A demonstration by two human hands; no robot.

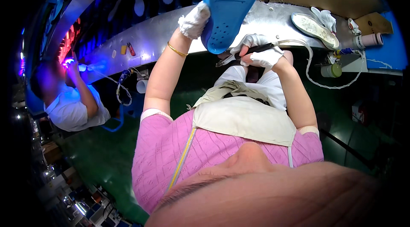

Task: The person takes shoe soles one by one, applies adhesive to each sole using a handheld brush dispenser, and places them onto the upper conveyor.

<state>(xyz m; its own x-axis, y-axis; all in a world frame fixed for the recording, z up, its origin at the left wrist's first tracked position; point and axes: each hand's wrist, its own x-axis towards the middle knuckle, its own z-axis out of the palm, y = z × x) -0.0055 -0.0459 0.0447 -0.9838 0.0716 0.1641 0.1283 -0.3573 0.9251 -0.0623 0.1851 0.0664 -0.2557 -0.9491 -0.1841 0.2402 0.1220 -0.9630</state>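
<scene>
My left hand [194, 21], in a white glove and stretched out over the bench, grips the edge of a blue shoe sole [232, 5]. The sole is tilted upright, showing grooves near its top and small holes lower down. Close to its lower end, my right hand [265, 56], in a white glove with some fingertips bare, is closed round a slim black pen-like tool [261, 48]. A clear hose [308, 65] runs from the tool's rear toward the right. Below the hands lies the cream apron [243, 116] I wear.
A metal bench edge [160, 39] curves across the front. On its right lie a pale shoe sole [316, 30], a white glove [326, 18] and a roll [370, 40]. Small red pliers [130, 49] lie left. Another person [77, 107] works at far left under blue light.
</scene>
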